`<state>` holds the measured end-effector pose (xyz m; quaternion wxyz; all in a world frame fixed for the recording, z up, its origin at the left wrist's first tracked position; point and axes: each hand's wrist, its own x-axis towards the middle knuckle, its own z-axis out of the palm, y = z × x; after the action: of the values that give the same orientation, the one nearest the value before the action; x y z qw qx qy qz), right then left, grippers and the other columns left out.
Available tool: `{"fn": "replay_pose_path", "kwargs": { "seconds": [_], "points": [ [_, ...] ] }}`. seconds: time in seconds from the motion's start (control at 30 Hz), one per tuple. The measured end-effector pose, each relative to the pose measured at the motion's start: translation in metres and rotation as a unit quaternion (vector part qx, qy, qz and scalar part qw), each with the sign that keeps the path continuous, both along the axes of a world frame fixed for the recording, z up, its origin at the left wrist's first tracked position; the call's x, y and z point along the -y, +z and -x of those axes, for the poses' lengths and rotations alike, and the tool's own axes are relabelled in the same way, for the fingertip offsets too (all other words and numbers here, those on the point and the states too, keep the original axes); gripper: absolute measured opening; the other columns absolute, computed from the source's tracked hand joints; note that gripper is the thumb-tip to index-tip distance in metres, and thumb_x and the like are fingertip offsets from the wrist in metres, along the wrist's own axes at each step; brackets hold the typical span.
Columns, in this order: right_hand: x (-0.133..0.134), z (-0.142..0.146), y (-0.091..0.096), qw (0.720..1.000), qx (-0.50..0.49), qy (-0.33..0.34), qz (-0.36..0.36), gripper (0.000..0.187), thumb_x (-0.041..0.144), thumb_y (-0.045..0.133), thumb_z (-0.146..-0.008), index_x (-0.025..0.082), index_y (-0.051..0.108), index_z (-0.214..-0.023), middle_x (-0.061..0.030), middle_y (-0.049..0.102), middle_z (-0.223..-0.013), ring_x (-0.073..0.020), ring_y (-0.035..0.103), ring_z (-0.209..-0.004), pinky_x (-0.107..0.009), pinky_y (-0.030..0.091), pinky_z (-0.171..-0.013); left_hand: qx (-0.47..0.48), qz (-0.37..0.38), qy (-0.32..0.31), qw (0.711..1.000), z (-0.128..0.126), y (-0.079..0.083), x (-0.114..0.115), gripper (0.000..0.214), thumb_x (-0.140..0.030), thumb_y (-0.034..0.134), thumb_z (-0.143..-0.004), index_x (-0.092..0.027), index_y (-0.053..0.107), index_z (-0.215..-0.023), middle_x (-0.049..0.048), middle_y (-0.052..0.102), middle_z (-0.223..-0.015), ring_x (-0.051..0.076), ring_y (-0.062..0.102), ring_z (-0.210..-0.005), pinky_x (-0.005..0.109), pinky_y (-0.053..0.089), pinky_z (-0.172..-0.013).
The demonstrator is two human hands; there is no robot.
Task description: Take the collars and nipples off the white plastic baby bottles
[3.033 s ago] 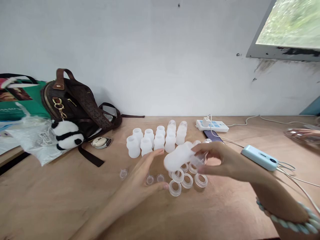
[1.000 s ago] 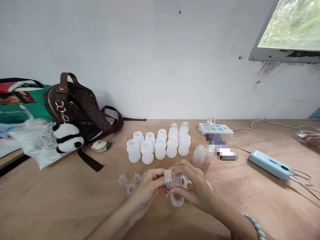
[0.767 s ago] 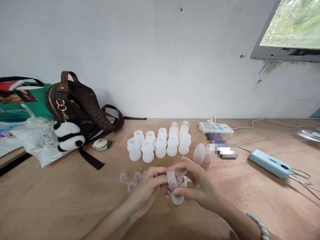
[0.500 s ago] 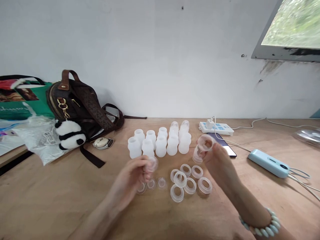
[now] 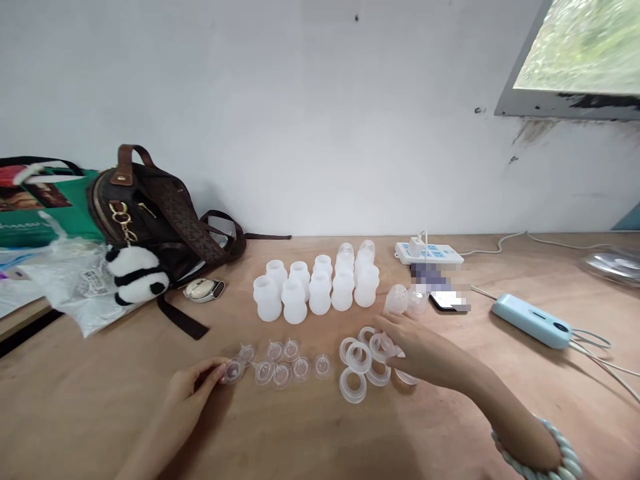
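Observation:
My left hand (image 5: 196, 390) is at the left end of a group of clear bottle nipples (image 5: 301, 367). Its thumb and finger pinch the edge of one nipple (image 5: 233, 371) resting on the table. My right hand (image 5: 400, 340) reaches over the loose translucent collar rings (image 5: 353, 385), its fingers closed about one ring (image 5: 382, 347); part of the grip is hidden. Behind the hands, frosted white baby bottles (image 5: 295, 301) stand upright without tops, in two rows. Two clear domed caps (image 5: 397, 299) stand beyond my right hand, and two more caps (image 5: 367, 252) are at the back right of the bottles.
A brown backpack (image 5: 150, 213) with a panda charm (image 5: 137, 275) leans at the left, near a plastic bag (image 5: 70, 287) and a mouse (image 5: 203, 289). At the right are a power strip (image 5: 440, 254), a phone (image 5: 447, 302) and a light-blue device (image 5: 530, 323) with cables.
My left hand has moved left and down, and a nipple now rests on the table at its fingertips. My right hand has lowered to the rings; two domed caps now stand behind it.

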<state>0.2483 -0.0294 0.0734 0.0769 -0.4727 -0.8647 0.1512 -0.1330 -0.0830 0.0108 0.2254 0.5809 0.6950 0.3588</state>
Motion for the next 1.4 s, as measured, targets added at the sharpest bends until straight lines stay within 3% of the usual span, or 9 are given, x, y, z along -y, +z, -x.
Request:
{"fn": "replay_pose_path", "kwargs": {
  "seconds": [0.17, 0.33, 0.53, 0.73, 0.8, 0.9, 1.1, 1.27, 1.4],
  "points": [
    [-0.01, 0.006, 0.021, 0.998, -0.041, -0.007, -0.057, 0.034, 0.015, 0.063, -0.078, 0.03, 0.059, -0.108, -0.0039, 0.07, -0.104, -0.0272, 0.067, -0.088, -0.039, 0.054, -0.069, -0.063, -0.031, 0.027, 0.997, -0.007, -0.003, -0.002, 0.035, -0.052, 0.052, -0.075, -0.024, 0.072, -0.082, 0.0052, 0.08, -0.077, 0.03, 0.074, -0.071, 0.034, 0.056, -0.061],
    [-0.078, 0.028, 0.048, 0.957, 0.012, -0.053, -0.285, 0.025, 0.023, 0.057, -0.091, 0.018, 0.062, -0.115, -0.0124, 0.068, -0.117, -0.032, 0.058, -0.112, -0.049, 0.045, -0.092, -0.124, -0.092, 0.063, 0.986, -0.005, -0.006, -0.001, 0.033, -0.046, 0.047, -0.078, -0.023, 0.068, -0.086, 0.0057, 0.076, -0.07, 0.029, 0.072, -0.064, 0.035, 0.056, -0.056],
    [-0.141, 0.057, 0.041, 0.94, 0.048, -0.04, -0.334, 0.018, 0.03, 0.068, -0.087, 0.014, 0.071, -0.094, -0.0212, 0.048, -0.144, -0.0425, 0.034, -0.138, -0.061, 0.029, -0.106, -0.165, -0.208, 0.089, 0.96, -0.012, 0.006, 0.006, 0.03, -0.043, 0.046, -0.087, -0.022, 0.066, -0.094, 0.001, 0.062, -0.066, 0.021, 0.063, -0.056, 0.027, 0.048, -0.045],
    [-0.094, 0.03, 0.082, 0.879, -0.167, -0.101, -0.434, 0.02, 0.039, 0.07, -0.085, 0.021, 0.067, -0.094, -0.0153, 0.051, -0.137, -0.0378, 0.042, -0.131, -0.056, 0.036, -0.102, -0.204, -0.335, 0.035, 0.919, -0.05, 0.045, 0.006, 0.024, -0.037, 0.052, -0.095, -0.021, 0.06, -0.111, 0.01, 0.064, -0.108, 0.03, 0.062, -0.1, 0.045, 0.053, -0.084],
    [-0.058, 0.028, 0.094, 0.879, -0.276, -0.099, -0.376, 0.019, 0.039, 0.067, -0.087, 0.022, 0.065, -0.094, -0.0091, 0.064, -0.107, -0.0267, 0.059, -0.1, -0.045, 0.047, -0.087, -0.172, -0.392, 0.006, 0.904, -0.072, 0.061, 0.006, 0.033, -0.034, 0.057, -0.094, -0.021, 0.054, -0.124, 0.0129, 0.061, -0.124, 0.034, 0.058, -0.117, 0.051, 0.046, -0.097],
    [-0.006, 0.04, 0.088, 0.903, -0.382, -0.076, -0.182, 0.018, 0.039, 0.058, -0.09, 0.021, 0.062, -0.088, 0.0002, 0.06, -0.072, -0.0153, 0.055, -0.063, -0.029, 0.045, -0.058, -0.12, -0.416, -0.09, 0.897, -0.108, 0.073, 0.008, 0.059, -0.04, 0.065, -0.09, -0.021, 0.041, -0.14, 0.0155, 0.055, -0.138, 0.034, 0.052, -0.129, 0.049, 0.046, -0.103],
    [0.015, 0.033, 0.043, 0.857, -0.502, -0.113, 0.04, 0.029, 0.043, 0.062, -0.085, 0.021, 0.053, -0.069, 0.0054, 0.048, -0.056, -0.009, 0.043, -0.047, -0.022, 0.032, -0.042, -0.072, -0.299, -0.183, 0.934, -0.143, 0.057, 0.024, 0.034, -0.031, 0.061, -0.091, -0.028, 0.053, -0.124, 0.001, 0.073, -0.099, 0.019, 0.07, -0.08, 0.026, 0.056, -0.069],
    [-0.017, -0.046, 0.042, 0.745, -0.588, -0.275, -0.153, 0.033, 0.05, 0.06, -0.086, 0.021, 0.055, -0.071, 0.0044, 0.046, -0.058, -0.0099, 0.04, -0.049, -0.025, 0.033, -0.047, 0.029, -0.157, -0.081, 0.984, -0.116, 0.04, 0.035, 0.023, -0.043, 0.06, -0.085, -0.025, 0.063, -0.099, -0.002, 0.07, -0.077, 0.018, 0.063, -0.058, 0.024, 0.051, -0.051],
    [-0.024, -0.069, 0.036, 0.854, -0.398, -0.266, -0.203, 0.026, 0.044, 0.064, -0.083, 0.023, 0.065, -0.099, 0.002, 0.054, -0.067, -0.016, 0.052, -0.06, -0.029, 0.041, -0.056, 0.044, -0.13, -0.038, 0.99, -0.09, 0.031, 0.032, 0.03, -0.049, 0.065, -0.078, -0.024, 0.064, -0.095, 0.0, 0.072, -0.08, 0.021, 0.067, -0.065, 0.026, 0.055, -0.055]
  ]
}}
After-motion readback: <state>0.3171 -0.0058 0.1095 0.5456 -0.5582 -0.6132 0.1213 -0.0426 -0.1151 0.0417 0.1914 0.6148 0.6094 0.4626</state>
